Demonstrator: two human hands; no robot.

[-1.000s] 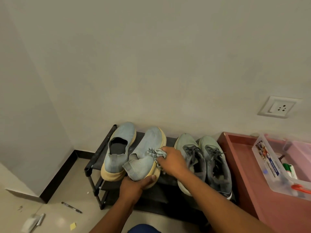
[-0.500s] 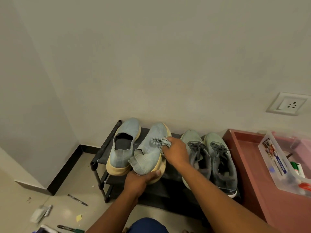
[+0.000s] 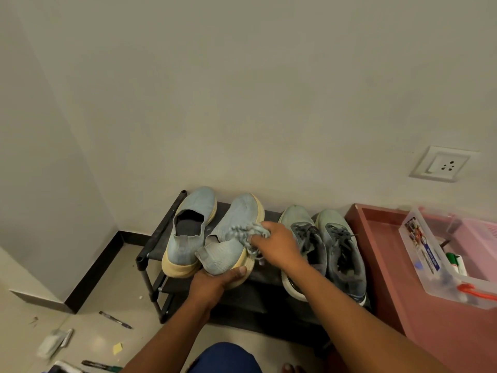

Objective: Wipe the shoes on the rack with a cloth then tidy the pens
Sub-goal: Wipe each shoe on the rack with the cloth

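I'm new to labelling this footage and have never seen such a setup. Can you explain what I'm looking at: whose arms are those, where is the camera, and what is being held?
There is no machine here. A person wears one wide-angle camera on the head, looking down at their own arms. The left hand grips the heel of a light blue slip-on shoe, tilting it on a black shoe rack. The right hand holds a grey cloth against that shoe. Its twin stands to the left, and two grey lace-up shoes to the right. Pens lie on the floor, lower left.
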